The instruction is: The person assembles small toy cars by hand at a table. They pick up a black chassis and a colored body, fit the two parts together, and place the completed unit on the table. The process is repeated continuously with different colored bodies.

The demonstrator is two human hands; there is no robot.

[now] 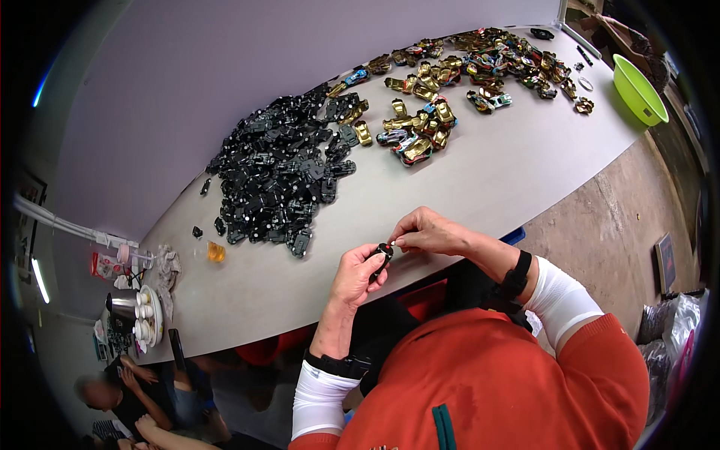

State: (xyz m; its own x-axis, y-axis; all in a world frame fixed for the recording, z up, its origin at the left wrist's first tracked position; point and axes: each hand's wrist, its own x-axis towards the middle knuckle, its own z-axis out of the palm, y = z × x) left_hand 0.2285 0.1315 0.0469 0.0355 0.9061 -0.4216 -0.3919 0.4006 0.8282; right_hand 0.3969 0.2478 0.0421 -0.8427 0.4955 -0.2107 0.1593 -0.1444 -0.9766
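Observation:
My left hand (351,276) is closed round a small black toy car base (383,255), held upright over the near edge of the table. My right hand (426,231) pinches at the far end of that piece, where a tiny pale and red bit shows; I cannot make out what it is. Beyond my left hand spreads a large heap of black toy car bases (270,169). Gold and coloured toy car bodies (416,142) lie clustered farther off, and a bigger pile of them (502,56) stretches toward the far right.
A lime green bowl (637,90) stands at the table's right edge. Near the left end are an orange tub (216,252), a crumpled cloth (166,268) and a round white tray (156,313) with cups. A person (139,390) sits at lower left. A wall borders the table's far side.

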